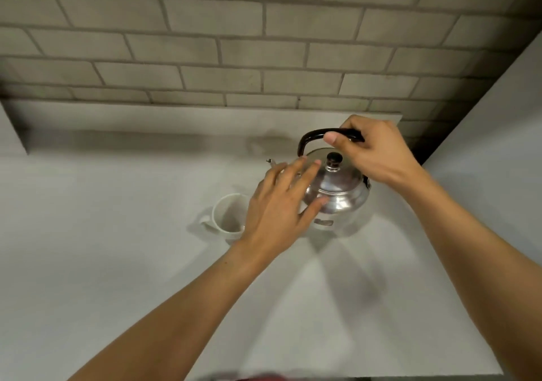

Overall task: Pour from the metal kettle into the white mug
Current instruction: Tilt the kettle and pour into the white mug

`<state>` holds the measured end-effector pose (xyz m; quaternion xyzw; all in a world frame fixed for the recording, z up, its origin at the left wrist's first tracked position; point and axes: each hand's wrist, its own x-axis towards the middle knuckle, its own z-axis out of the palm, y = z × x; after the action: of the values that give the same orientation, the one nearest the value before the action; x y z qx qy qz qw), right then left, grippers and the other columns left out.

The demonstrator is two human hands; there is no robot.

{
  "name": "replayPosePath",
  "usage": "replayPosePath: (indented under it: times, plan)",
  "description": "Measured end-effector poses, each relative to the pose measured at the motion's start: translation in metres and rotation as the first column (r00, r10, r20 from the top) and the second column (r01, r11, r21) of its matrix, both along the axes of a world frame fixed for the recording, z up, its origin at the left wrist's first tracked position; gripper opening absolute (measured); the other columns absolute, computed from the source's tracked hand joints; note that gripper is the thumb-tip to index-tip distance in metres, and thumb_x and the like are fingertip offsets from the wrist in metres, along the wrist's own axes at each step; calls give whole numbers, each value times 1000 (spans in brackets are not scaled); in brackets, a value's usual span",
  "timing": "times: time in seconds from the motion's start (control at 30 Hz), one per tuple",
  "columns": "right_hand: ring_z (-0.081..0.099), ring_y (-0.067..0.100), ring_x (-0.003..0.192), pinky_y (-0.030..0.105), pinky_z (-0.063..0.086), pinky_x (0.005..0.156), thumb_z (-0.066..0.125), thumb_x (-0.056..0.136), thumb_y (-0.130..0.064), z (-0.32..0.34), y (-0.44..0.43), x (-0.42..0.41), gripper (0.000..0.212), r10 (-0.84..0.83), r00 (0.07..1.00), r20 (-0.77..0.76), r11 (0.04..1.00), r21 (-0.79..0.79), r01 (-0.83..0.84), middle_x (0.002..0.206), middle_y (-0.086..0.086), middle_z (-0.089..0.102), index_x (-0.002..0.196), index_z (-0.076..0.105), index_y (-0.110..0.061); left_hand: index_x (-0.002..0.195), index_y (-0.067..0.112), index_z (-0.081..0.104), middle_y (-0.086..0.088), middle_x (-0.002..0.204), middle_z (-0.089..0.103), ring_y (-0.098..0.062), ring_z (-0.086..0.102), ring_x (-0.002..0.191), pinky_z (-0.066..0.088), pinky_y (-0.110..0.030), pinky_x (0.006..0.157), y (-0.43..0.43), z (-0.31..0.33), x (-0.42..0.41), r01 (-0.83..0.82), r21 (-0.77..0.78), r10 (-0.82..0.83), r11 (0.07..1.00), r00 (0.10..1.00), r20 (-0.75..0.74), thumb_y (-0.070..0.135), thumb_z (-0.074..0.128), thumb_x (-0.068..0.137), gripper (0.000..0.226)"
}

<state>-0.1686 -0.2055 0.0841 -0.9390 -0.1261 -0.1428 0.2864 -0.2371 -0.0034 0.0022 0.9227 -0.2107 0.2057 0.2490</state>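
The metal kettle (343, 190) stands on the white counter (117, 263), with a black arched handle, a black lid knob and its spout tip pointing left. My right hand (372, 152) is wrapped around the top of the handle. My left hand (278, 207) is spread flat, fingers apart, against the kettle's left side and lid edge, covering most of the spout. The white mug (225, 216) sits just left of the kettle, upright, its handle turned to the left; my left hand hides its right side.
A grey brick wall (234, 43) rises behind the counter. A white side panel (498, 146) stands to the right of the kettle. A low white ledge (14, 128) juts in at the far left. The counter's front edge runs along the bottom.
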Motion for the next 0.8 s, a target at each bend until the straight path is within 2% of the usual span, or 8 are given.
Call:
replayPosePath:
  times: [0.07, 0.2, 0.23, 0.3, 0.43, 0.57, 0.63, 0.8]
  plan:
    - [58, 10, 60, 27, 42, 55, 61, 92, -62, -2, 1, -17, 43, -1, 1000, -17, 1000, 4, 1, 59, -3, 62, 81, 66, -21, 157, 21, 46, -4, 158, 51, -35, 53, 136, 50, -49, 106, -1, -8, -12, 40, 41, -40, 998, 999, 4, 50, 61, 101, 65]
    - [59, 12, 61, 27, 39, 55, 63, 96, -54, -7, 8, -42, 40, 18, 1000, -25, 1000, -21, -19, 60, -4, 61, 83, 67, -16, 164, 22, 29, 1, 170, 31, -35, 35, 154, 42, -51, 116, -6, -12, -28, 41, 131, -27, 991, 994, -102, 60, 42, 104, 72]
    - [59, 12, 61, 26, 39, 55, 63, 96, -53, -8, 10, -46, 40, 25, 999, -23, 999, -31, -26, 60, -5, 61, 83, 67, -15, 164, 21, 29, 1, 170, 32, -34, 34, 154, 41, -51, 117, -7, -12, -30, 44, 133, -30, 990, 993, -110, 60, 42, 104, 72]
    - [59, 12, 60, 26, 39, 55, 63, 96, -53, -7, 12, -54, 40, 38, 999, -23, 998, -44, -39, 61, -5, 61, 85, 68, -14, 163, 17, 32, -1, 168, 36, -36, 33, 154, 43, -51, 116, -8, -12, -36, 76, 65, -66, 995, 987, -144, 56, 48, 104, 73]
    - [60, 9, 62, 23, 39, 55, 64, 96, -54, 0, 16, -62, 40, 42, 999, -31, 997, -58, -44, 63, -6, 63, 87, 70, -15, 164, 17, 28, -1, 170, 31, -32, 25, 158, 48, -49, 110, -6, -10, -45, 81, -22, -84, 996, 952, -295, 56, 53, 102, 77]
    - [63, 9, 68, 26, 44, 59, 64, 95, -55, 13, 25, -66, 37, 92, 996, -7, 992, -88, -92, 68, -11, 66, 93, 72, -20, 162, 16, 35, -3, 170, 31, -31, 29, 157, 45, -47, 114, -7, -5, -54, 30, -69, -48, 997, 962, -270, 55, 54, 102, 74]
    - [66, 12, 72, 30, 50, 63, 62, 95, -57, 23, 30, -66, 36, 135, 991, 0, 984, -116, -134, 75, -8, 71, 99, 74, -23, 161, 15, 37, -2, 170, 32, -30, 30, 157, 47, -47, 113, -7, -3, -58, 7, -108, -35, 994, 967, -251, 54, 54, 103, 73]
    - [71, 14, 84, 37, 56, 79, 61, 97, -54, 48, 47, -62, 37, 254, 967, 30, 948, -205, -242, 97, -7, 79, 113, 78, -26, 164, 16, 28, 0, 173, 24, -28, 25, 159, 47, -48, 113, -8, 5, -62, -28, -204, -33, 979, 957, -288, 53, 47, 105, 72]
